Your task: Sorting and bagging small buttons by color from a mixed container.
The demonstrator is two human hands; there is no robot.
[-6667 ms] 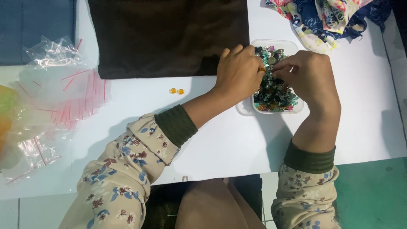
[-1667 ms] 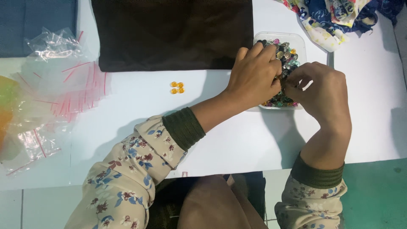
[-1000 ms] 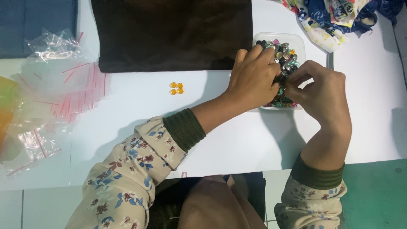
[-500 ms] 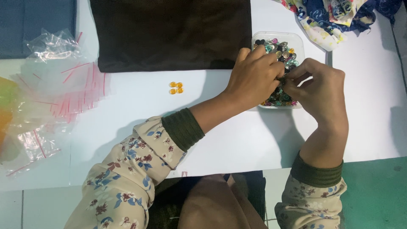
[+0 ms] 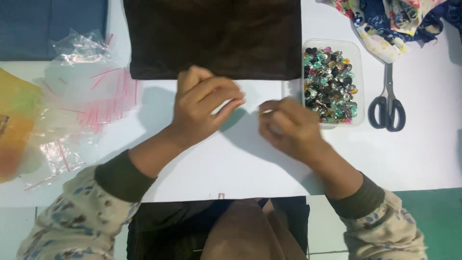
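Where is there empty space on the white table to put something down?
Bare table lies below both hands, toward the near edge, and right of the scissors. It is crowded at left with plastic bags, and up top by the dark cloth and the bead tray.

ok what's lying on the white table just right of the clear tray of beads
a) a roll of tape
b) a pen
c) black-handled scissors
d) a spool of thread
c: the black-handled scissors lie shut on the white table right beside the clear tray of beads, handles toward the person, below the patterned cloth.
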